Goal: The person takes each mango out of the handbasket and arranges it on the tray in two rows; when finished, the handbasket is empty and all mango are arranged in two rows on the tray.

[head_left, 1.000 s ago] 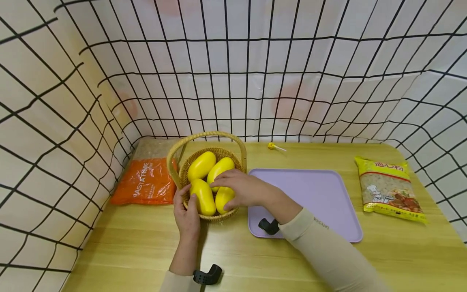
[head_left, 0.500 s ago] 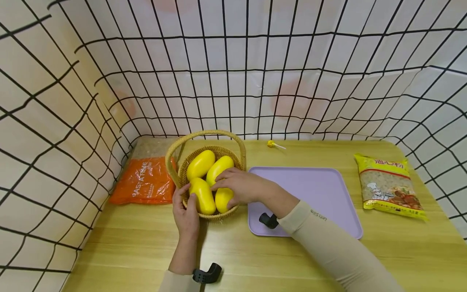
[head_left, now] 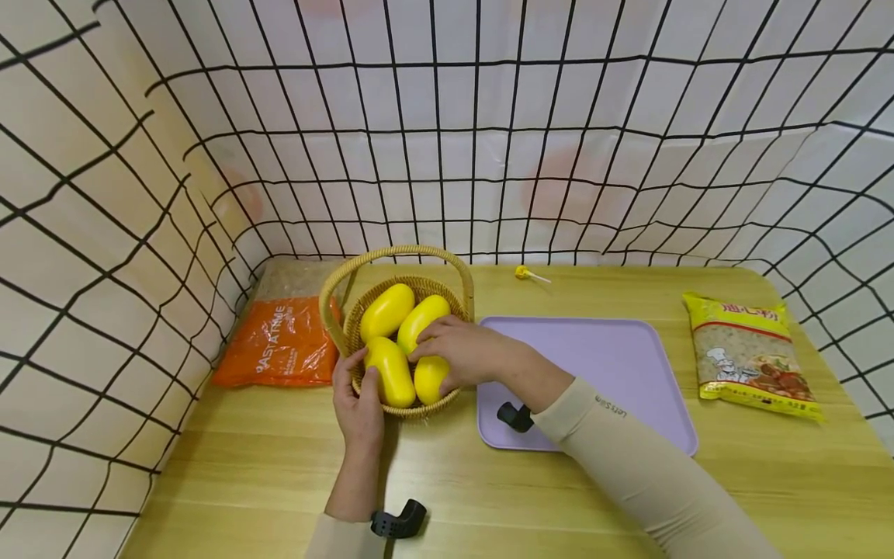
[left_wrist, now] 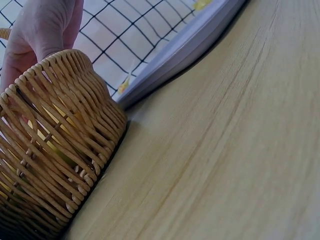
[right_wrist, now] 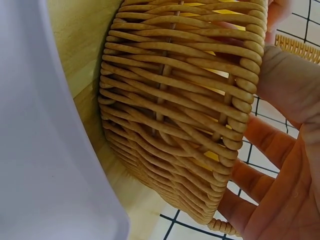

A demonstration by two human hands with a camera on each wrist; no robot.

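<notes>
A wicker basket with a tall arched handle stands on the table, holding several smooth yellow mangoes. My left hand grips the basket's left front rim, its thumb bent over the edge beside the front-left mango. In the left wrist view that thumb hooks over the woven wall. My right hand reaches in from the right, with fingers and thumb around the front-right mango. The right wrist view shows the right hand at the rim; the basket wall mostly hides the mangoes there.
A lilac tray lies right of the basket, under the right forearm. An orange bag is at the left, touching or close to the basket. A yellow food packet lies far right, a lollipop at the back. Black wire grid surrounds the table.
The head view has shifted slightly. The right hand's fingers have settled a little closer around the front-right mango. The left hand, the basket and the other mangoes keep their places.
</notes>
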